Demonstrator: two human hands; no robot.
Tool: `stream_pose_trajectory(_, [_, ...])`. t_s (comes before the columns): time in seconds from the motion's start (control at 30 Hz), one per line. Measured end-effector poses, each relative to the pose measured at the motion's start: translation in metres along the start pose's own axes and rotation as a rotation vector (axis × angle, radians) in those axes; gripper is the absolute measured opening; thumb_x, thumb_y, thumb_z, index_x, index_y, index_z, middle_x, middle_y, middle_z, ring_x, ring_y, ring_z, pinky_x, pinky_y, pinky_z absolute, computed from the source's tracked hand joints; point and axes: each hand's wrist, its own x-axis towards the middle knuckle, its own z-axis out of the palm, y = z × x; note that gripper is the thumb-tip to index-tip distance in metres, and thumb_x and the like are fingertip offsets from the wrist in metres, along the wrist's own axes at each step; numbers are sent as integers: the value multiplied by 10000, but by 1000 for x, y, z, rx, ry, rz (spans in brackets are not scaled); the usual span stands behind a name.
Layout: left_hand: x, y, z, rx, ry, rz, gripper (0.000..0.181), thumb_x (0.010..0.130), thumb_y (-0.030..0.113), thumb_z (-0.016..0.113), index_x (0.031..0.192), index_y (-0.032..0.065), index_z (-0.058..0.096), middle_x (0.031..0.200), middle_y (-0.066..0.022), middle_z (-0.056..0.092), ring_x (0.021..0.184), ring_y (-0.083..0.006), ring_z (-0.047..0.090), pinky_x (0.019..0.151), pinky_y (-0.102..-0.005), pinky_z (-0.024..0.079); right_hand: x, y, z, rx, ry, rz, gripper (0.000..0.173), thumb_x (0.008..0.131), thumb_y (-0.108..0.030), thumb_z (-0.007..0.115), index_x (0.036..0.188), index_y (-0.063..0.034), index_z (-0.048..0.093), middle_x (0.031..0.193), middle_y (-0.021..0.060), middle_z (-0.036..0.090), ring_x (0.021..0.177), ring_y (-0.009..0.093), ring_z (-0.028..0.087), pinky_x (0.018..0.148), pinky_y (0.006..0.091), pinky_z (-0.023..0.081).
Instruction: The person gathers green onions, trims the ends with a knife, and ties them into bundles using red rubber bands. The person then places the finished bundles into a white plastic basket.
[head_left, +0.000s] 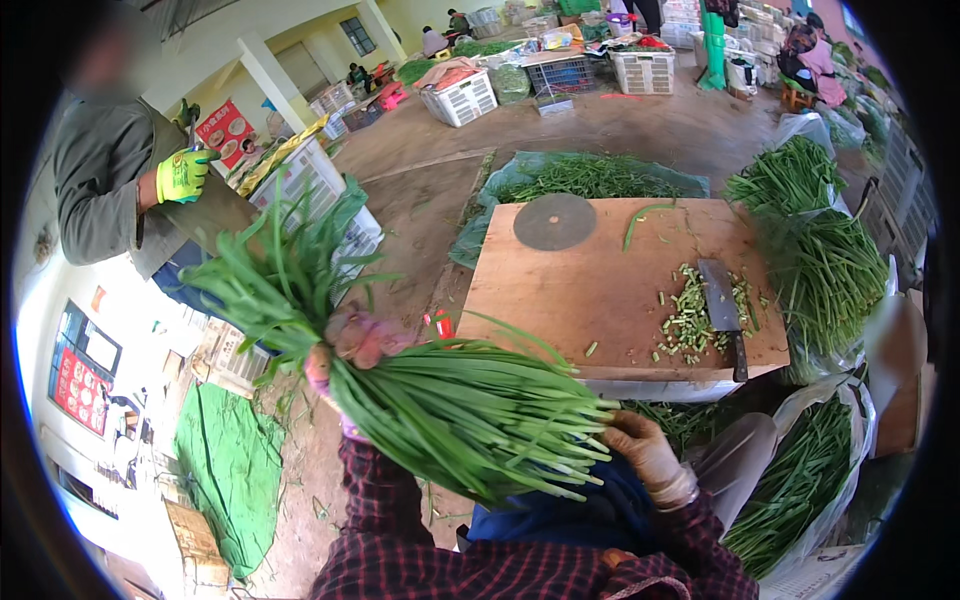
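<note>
A large bunch of garlic chives (480, 405) lies across in front of me, pale cut ends to the right and loose green leaves to the upper left. My left hand (352, 345), in a pinkish-purple glove, is wrapped around its leafy part. At the pale stem ends is my right hand (645, 450) in a thin whitish glove, fingers bent; whether they pinch any stems cannot be told. Beyond the bunch stands a wooden board (555, 300) on a light-coloured base. A cleaver (718, 296) rests on it among chopped stem pieces (684, 322), with a dark round disc (555, 222) at the far left.
Bundled greens in plastic (832, 277) stand right of the board, and a clear bag of greens (795, 472) sits by my right arm. Loose trimmings lie on a green sheet (592, 176) behind it. A co-worker with a yellow-green glove (184, 176) stands left, near a white crate (300, 180).
</note>
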Motion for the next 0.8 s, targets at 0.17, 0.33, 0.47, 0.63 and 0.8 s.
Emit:
stream_pose_trajectory(0.17, [-2, 47, -22, 20, -134, -57, 227, 830, 235, 639, 841, 165, 423, 797, 67, 468, 724, -106, 453, 803, -321, 356, -3, 17, -11, -44, -173, 174, 182, 859, -95, 650, 994, 26, 630, 904, 69, 654, 805, 110, 584, 734, 241, 475])
stream_pose_trajectory(0.33, [-11, 41, -16, 72, -69, -11, 200, 833, 205, 637, 850, 156, 444, 803, 56, 476, 733, -112, 461, 795, -330, 346, 47, 6, -25, -1178, 143, -485, 181, 806, -241, 645, 864, -71, 663, 791, 147, 618, 746, 354, 584, 666, 426, 481])
stream_pose_trajectory(0.47, [-2, 34, -27, 76, -31, -78, 183, 821, 197, 643, 862, 144, 472, 805, 52, 489, 724, -117, 469, 800, -332, 353, 142, -7, -14, -1359, 109, -784, 296, 776, -230, 654, 1035, -90, 619, 961, 142, 602, 871, 337, 573, 726, 415, 483])
stream_pose_trajectory(0.63, [12, 46, -30, 39, -2, -81, 209, 820, 168, 658, 840, 141, 452, 778, 51, 475, 714, -89, 467, 804, -307, 376, 151, 3, -30, -1781, -51, -257, 359, 764, -266, 641, 1101, -143, 630, 1093, 155, 597, 1020, 344, 554, 849, 457, 461])
stream_pose_trajectory(0.8, [21, 47, -40, 236, 44, 20, 148, 851, 206, 614, 937, 121, 529, 860, 20, 531, 800, -143, 509, 830, -347, 403, 119, -67, -55, -1767, -488, -114, 306, 833, -349, 551, 992, -127, 688, 801, 144, 659, 779, 323, 640, 695, 413, 518])
